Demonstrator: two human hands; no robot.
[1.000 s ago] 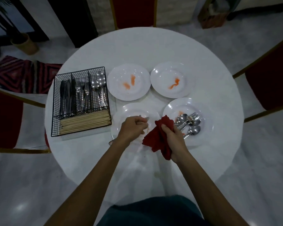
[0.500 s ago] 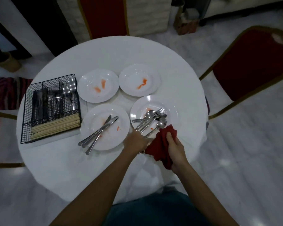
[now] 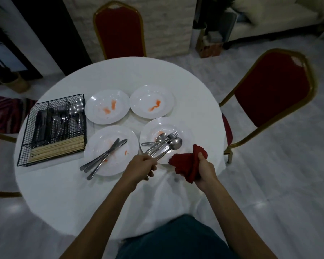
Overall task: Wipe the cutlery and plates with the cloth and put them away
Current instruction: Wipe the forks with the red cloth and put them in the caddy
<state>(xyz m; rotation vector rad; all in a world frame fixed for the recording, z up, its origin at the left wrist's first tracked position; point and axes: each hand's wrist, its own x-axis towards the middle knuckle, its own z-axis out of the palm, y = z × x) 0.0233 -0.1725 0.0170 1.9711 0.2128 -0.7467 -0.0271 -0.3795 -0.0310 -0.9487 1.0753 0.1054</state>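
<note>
At the near right of the round white table [image 3: 120, 75], the left hand [image 3: 141, 168] has closed its fingers round the handle ends of the spoons and forks [image 3: 165, 143]. Their bowls and tines still lie on the near-right plate [image 3: 153, 126]. I cannot tell how many pieces the fingers have actually gathered. A second ago this hand was over the near-left plate [image 3: 97, 143]. It has since crossed to the right, uncovering three table knives [image 3: 105, 156] that lie aslant on that plate with their handles over the near rim.

The right hand [image 3: 206, 173] stays clamped on the bunched red cloth [image 3: 185, 163], thumb pressed on top. It has drifted from between the two near plates to just beside the near-right plate's near edge, touching no cutlery yet.

By my reading, the work has turned from the knives to this bundle, which is gripped but neither lifted nor wiped. Orange sauce smears remain on all four plates, including the far-left plate [image 3: 97, 103] and far-right plate [image 3: 148, 98], so none looks cleaned. The wire cutlery caddy [image 3: 51, 159] at the left edge already holds cutlery in its back compartments and chopsticks [image 3: 58, 148] in front, and is where wiped pieces would go.
</note>
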